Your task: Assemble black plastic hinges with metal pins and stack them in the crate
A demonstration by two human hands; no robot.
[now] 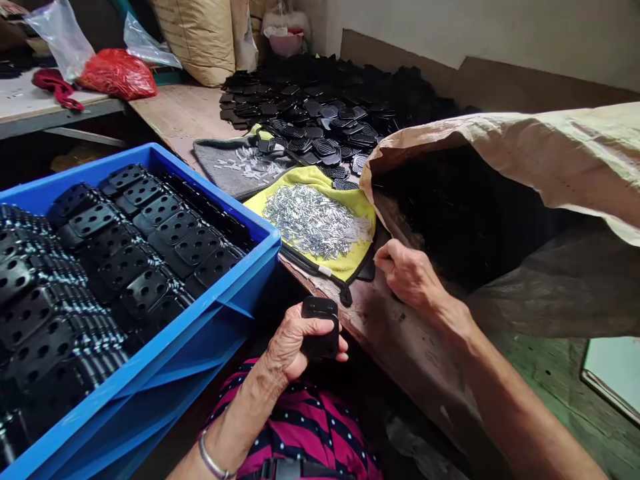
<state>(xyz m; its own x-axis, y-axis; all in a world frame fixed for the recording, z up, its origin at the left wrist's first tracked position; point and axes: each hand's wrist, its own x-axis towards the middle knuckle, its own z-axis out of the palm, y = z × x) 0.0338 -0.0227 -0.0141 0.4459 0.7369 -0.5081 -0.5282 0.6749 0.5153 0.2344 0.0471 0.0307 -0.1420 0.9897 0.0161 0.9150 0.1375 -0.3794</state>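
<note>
A black rounded rectangular plastic part (321, 337) is gripped in my left hand (295, 343), its thumb across the front and fingers behind. My right hand (407, 270) is at the bench edge beside the sack mouth, fingers pinched together; whatever is between them is too small to make out. Just left of it, a yellow cloth (357, 259) bears a heap of small silvery metal pins (313, 217). Behind this cloth, a grey cloth (210, 163) holds pale small pieces (253, 167). A large pile of black plastic parts (325, 110) covers the back of the bench.
A blue crate (225, 280) at left holds rows of black parts with round holes (145, 287). An open woven sack (550, 147) with a dark interior stands at right. Red bag (120, 73) and full tan sack (197, 40) sit behind.
</note>
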